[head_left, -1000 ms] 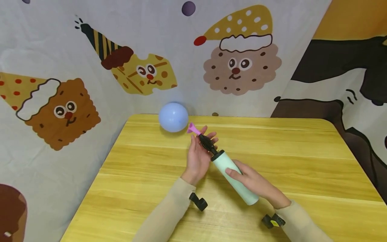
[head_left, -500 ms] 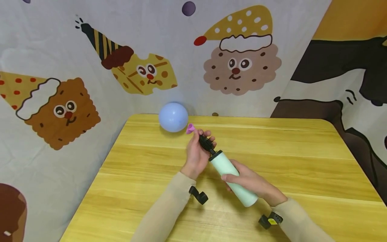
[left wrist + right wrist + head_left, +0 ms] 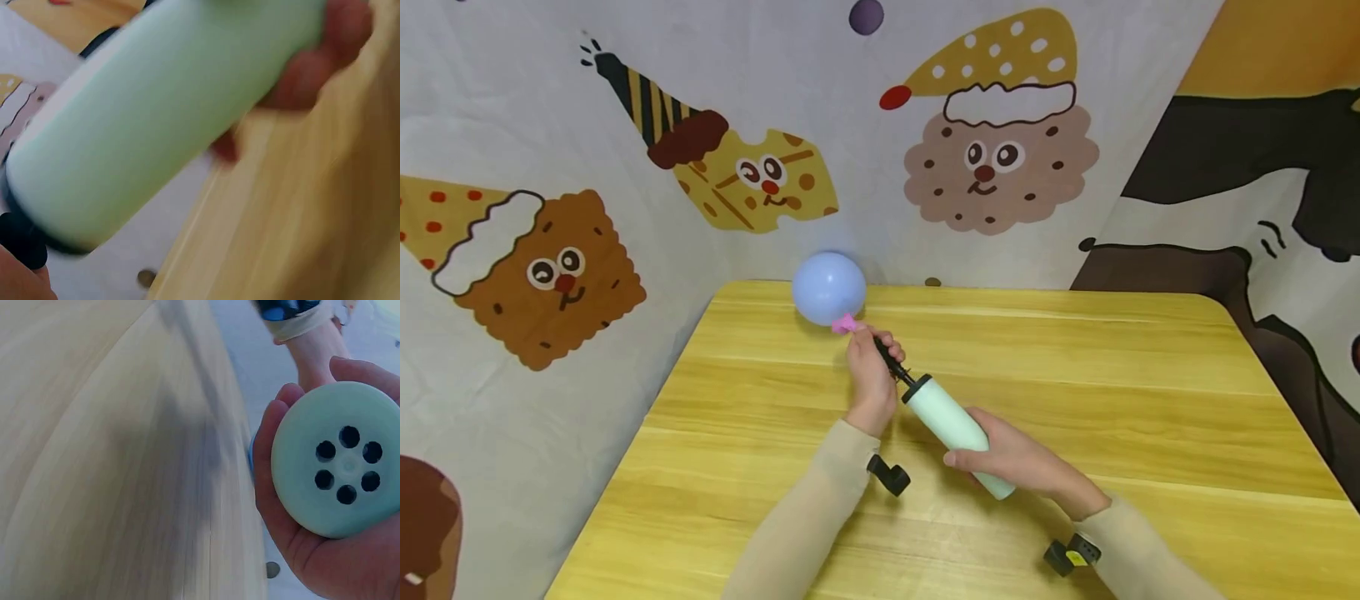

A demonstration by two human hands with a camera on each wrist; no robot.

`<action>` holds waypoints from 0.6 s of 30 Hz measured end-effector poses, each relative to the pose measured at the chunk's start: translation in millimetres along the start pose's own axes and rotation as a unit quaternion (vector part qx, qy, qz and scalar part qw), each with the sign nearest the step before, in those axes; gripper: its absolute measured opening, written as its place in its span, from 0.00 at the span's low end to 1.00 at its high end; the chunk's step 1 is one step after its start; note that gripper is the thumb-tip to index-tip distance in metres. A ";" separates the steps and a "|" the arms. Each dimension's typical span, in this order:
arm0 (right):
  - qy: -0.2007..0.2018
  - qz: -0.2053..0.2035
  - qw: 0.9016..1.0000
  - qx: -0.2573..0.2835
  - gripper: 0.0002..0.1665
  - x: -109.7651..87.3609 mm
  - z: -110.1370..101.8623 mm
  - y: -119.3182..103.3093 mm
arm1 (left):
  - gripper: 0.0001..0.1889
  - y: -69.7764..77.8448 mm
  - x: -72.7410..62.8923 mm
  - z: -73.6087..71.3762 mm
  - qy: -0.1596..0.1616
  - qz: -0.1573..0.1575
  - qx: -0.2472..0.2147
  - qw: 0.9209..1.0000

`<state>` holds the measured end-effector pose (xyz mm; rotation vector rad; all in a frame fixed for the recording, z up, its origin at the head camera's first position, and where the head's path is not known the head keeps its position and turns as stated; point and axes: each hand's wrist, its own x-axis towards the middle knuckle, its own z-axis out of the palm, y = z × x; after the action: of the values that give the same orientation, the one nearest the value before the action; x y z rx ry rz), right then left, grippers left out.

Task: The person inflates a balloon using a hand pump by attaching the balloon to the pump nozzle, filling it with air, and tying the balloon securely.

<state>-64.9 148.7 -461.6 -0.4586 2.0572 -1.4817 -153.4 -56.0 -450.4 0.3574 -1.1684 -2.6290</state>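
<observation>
A mint-green hand balloon pump (image 3: 946, 417) slants over the table, its black nozzle end (image 3: 889, 358) toward the upper left. My right hand (image 3: 1011, 454) grips the green barrel; in the right wrist view its palm and fingers curl round the barrel's end, which has several round holes. My left hand (image 3: 872, 367) pinches the neck of an uninflated pink balloon (image 3: 844, 323) at the nozzle tip, fingers lying along the black part. The pink balloon overlaps the lower edge of an inflated blue balloon (image 3: 829, 287). Blurred in the left wrist view, the barrel (image 3: 156, 119) hides most of the left hand.
The wooden table (image 3: 1112, 392) has a rounded far corner and meets a cloth backdrop (image 3: 880, 200) printed with cartoon snacks in party hats. The blue balloon rests near the table's back left edge. A small black camera sits on each wrist.
Both hands and the pump have shifted left. The left hand, first loosely spread beneath the nozzle, has closed on the pink balloon's neck. The blue balloon stays in place.
</observation>
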 end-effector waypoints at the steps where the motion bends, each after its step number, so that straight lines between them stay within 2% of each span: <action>1: 0.008 -0.001 1.000 -0.018 0.37 -3.2 0.3 0.1 | 0.18 2.2 3.5 -1.3 0.008 0.004 -0.003 1.000; 5: 0.017 -0.009 0.998 -0.057 0.35 -15.2 2.2 -3.0 | 0.18 13.8 16.3 -6.7 0.027 0.015 -0.012 0.999; 9: 0.021 -0.023 0.997 -0.077 0.34 -21.9 3.9 -6.5 | 0.18 19.2 18.5 -6.4 0.021 0.018 -0.019 0.999; 14: 0.032 -0.028 0.995 -0.085 0.37 -18.6 9.4 -10.3 | 0.17 8.6 11.1 -4.9 -0.012 0.004 -0.023 1.000; 18: 0.046 -0.022 0.995 -0.088 0.39 -10.7 12.7 -13.4 | 0.16 -2.0 1.1 -4.6 -0.039 -0.011 -0.009 0.999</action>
<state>-49.3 140.8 -449.4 -0.5178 2.2756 -1.3746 -153.1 -58.2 -455.0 0.2665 -1.1691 -2.6932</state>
